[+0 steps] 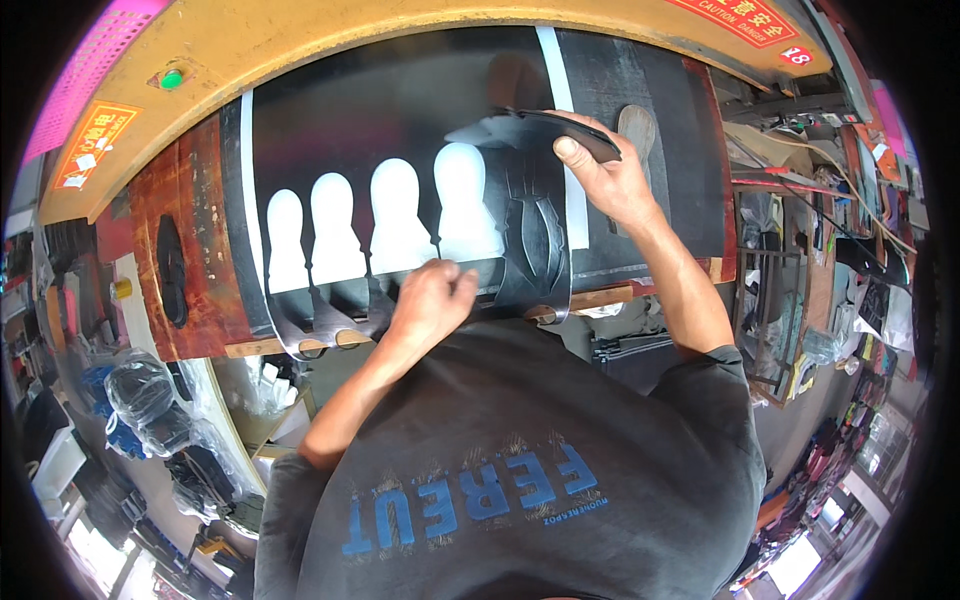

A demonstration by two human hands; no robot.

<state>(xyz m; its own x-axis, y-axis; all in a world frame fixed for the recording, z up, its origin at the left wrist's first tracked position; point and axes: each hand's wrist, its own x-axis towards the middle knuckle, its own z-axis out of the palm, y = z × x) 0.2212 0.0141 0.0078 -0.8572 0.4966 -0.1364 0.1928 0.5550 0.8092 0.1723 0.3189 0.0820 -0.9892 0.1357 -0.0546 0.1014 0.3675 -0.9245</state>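
A glossy black sheet point(390, 85) lies over the work board, with a row of sole-shaped cut-outs along its near side. White surface point(396, 205) shows through several of them. At the row's right end, narrow black slivers point(540, 235) stand within a cut-out. My left hand point(437, 293) is closed over the sheet's near part, fingers curled; what they grip is hidden. Raised above the sheet at the right, my right hand point(605, 175) pinches black sole-shaped pieces point(565, 130) between thumb and fingers. How many pieces it holds is unclear.
A yellow machine beam point(330, 50) with a green button point(172, 78) arches across the far side. One grey-brown sole-shaped piece point(636, 135) lies right of the sheet; a dark narrow one point(171, 270) lies on the reddish-brown board at left. Plastic-wrapped bundles point(150, 400) sit lower left.
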